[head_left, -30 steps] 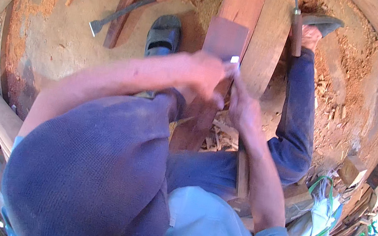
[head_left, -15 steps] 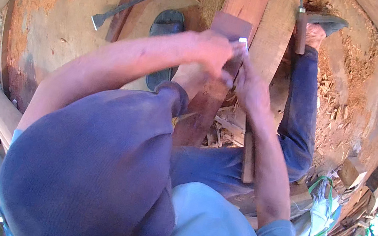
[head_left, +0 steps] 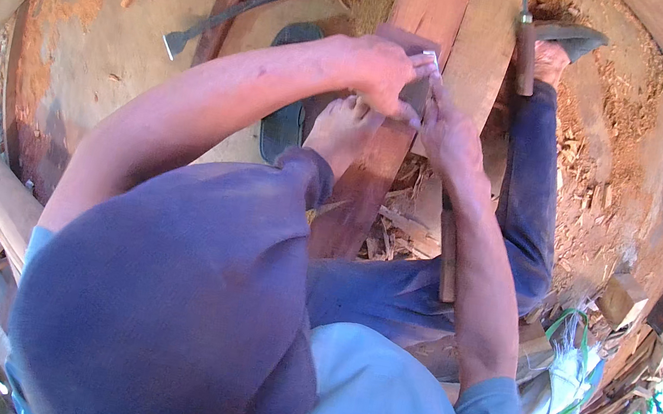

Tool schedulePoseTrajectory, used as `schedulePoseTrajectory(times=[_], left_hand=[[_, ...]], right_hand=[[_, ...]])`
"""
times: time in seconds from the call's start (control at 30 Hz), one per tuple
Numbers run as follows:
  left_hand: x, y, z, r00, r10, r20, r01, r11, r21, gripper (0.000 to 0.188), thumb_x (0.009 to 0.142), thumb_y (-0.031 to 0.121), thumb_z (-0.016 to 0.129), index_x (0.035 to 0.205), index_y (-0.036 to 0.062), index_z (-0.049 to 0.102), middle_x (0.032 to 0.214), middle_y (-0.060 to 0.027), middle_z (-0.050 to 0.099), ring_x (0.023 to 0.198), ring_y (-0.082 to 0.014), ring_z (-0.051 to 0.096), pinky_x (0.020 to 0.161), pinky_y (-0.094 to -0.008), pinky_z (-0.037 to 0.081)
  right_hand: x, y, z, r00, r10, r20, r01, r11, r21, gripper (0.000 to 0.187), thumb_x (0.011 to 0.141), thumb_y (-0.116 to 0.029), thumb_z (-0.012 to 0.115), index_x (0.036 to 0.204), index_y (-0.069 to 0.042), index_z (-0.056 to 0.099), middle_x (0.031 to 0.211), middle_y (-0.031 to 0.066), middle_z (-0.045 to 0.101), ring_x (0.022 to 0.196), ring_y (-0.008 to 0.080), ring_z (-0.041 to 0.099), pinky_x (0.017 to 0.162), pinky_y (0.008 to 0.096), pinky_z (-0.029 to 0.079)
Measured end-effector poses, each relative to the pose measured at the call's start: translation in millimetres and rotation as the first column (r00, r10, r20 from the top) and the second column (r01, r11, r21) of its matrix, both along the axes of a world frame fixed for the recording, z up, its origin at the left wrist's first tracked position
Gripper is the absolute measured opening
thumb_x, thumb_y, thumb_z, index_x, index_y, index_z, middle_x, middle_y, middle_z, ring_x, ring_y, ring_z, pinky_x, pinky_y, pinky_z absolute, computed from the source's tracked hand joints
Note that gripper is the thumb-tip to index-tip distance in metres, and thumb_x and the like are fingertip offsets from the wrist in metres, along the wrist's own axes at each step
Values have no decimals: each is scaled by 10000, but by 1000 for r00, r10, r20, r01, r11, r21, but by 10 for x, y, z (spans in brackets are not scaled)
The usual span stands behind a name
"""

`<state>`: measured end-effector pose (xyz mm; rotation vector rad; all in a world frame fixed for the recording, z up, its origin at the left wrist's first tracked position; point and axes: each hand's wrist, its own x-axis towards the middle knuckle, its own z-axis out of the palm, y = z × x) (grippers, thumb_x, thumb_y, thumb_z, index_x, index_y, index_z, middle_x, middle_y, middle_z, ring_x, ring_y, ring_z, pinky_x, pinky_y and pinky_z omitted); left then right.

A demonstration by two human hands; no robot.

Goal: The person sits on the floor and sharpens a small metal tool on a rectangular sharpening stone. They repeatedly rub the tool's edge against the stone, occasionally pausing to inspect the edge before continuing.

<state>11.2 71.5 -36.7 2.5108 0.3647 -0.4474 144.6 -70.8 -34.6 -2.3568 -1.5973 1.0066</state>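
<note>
A chisel lies slantwise across a dark flat whetstone [head_left: 414, 94], its bright edge near the stone's far end. Its wooden handle [head_left: 448, 262] sticks out beneath my right forearm. My right hand [head_left: 452, 144] is closed on the blade, fingers stretched along it toward the edge. From the left, my left hand [head_left: 376, 70] presses its fingertips on the blade near the edge, thumb bent lower by the stone. Under the stone runs a reddish wooden plank [head_left: 431, 4]. My bare left foot [head_left: 343, 128] rests against the plank's left side. Much of the blade is hidden by my hands.
A broad chisel [head_left: 251, 5] lies on the floor at the upper left, beside a dark sandal [head_left: 281, 133]. Another wooden-handled tool [head_left: 525, 55] stands near my right foot [head_left: 554, 56]. Wood shavings [head_left: 620, 106], a wood block [head_left: 623, 300] and a pale plastic bag [head_left: 564, 386] are at the right.
Both hands and the chisel have slid forward along the whetstone. The handle has shifted up and slightly right, and more of my left foot shows.
</note>
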Motion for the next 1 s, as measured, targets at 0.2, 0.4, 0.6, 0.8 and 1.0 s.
schedulePoseTrajectory(times=[0.2,0.4,0.6,0.8,1.0], left_hand=[[-133,-312,167,963,-112,-246,70,982,-174,1065,766,716,664,1477,1,322,1194,-276,638,1057,-448,637,906,-531,516],[-19,-210,196,965,-50,-256,44,999,-29,1073,771,663,685,1509,-9,291,1390,-256,531,1002,-424,659,877,-519,538],[11,-23,127,985,-52,-165,33,993,-116,988,787,686,659,1435,-4,381,1225,-273,631,1040,-441,650,883,-529,529],[-221,-482,164,984,-68,-163,56,995,-79,1129,709,669,746,1483,-22,300,1245,-265,620,1031,-428,657,861,-526,539],[82,65,25,997,-22,-77,20,999,-32,1185,697,698,740,1492,-48,276,1258,-276,608,1033,-437,648,878,-527,531]], right_hand=[[-172,-501,6,998,51,-32,-52,998,-30,623,980,-281,539,1553,-242,298,849,287,678,777,432,693,686,550,552],[-197,-282,-76,1000,-18,16,18,999,43,672,927,-295,628,1528,-201,344,847,260,691,775,438,692,666,551,546],[-21,-115,-29,1000,21,-1,-21,1000,20,514,1008,-282,465,1514,-297,378,943,311,675,873,477,669,775,549,540],[-266,-509,45,998,-42,-50,38,997,-74,547,997,-282,486,1526,-273,347,919,292,678,861,472,670,764,569,540],[9,43,32,1000,7,-4,-7,1000,29,517,1001,-263,484,1506,-231,375,941,305,666,875,486,659,762,572,539]])
